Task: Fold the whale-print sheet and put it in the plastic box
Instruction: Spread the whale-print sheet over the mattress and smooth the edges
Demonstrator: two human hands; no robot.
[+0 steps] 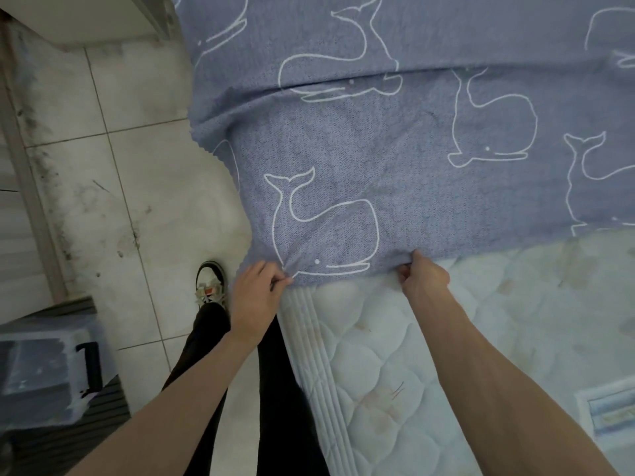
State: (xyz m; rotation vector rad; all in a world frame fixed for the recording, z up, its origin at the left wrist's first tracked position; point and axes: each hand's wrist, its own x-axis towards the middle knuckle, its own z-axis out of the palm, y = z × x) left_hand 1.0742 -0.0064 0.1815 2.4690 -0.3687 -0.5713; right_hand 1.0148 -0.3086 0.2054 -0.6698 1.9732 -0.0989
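Here both hands, left hand (258,286) and right hand (424,274), pinch the sheet (395,132) edge.

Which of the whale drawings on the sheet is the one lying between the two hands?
The whale just above the sheet's near edge, tail pointing up-left. The left hand and right hand grip the edge on either side of it; others lie farther away.

Sheet (412,149) on mattress (395,372), box (44,369) left.

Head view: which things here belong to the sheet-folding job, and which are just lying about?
Part of the job:
- whale-print sheet, near edge gripped by left hand and right hand
- plastic box, on the floor at left

Just lying about:
- quilted mattress under the sheet
- tiled floor
- person's shoe
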